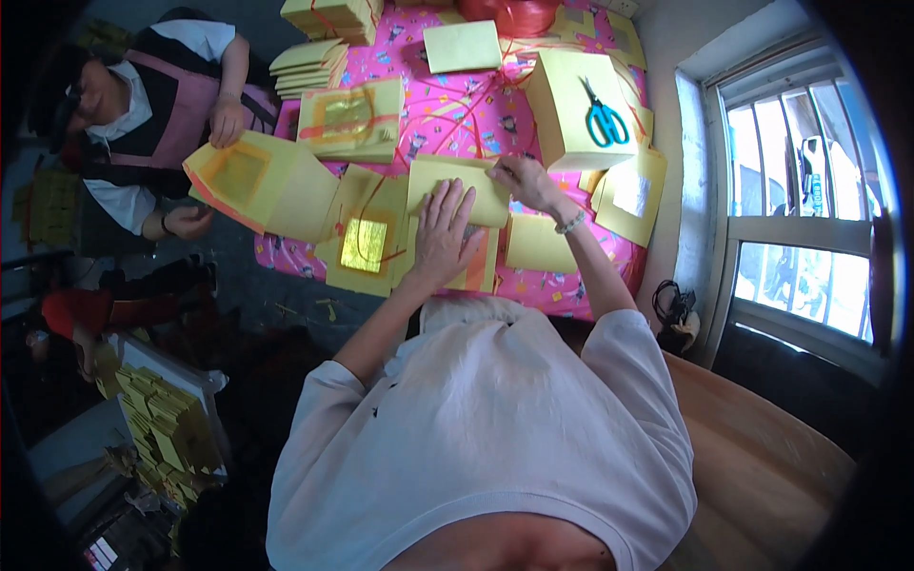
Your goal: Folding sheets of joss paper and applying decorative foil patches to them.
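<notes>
Some yellow paper [488,203] mid-frame seems steadied by my left hand [445,228], fingers slightly spread; my right hand [526,183] curls, pinch unclear. Next likely calls for firm pressure.

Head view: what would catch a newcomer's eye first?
Probably the bright pink patterned tablecloth, upper centre. Next, the teal-handled scissors atop a boxy yellow pile, right of centre. Near centre, the left hand lies flat on a yellow sheet, the right hand at its upper-right corner.
</notes>
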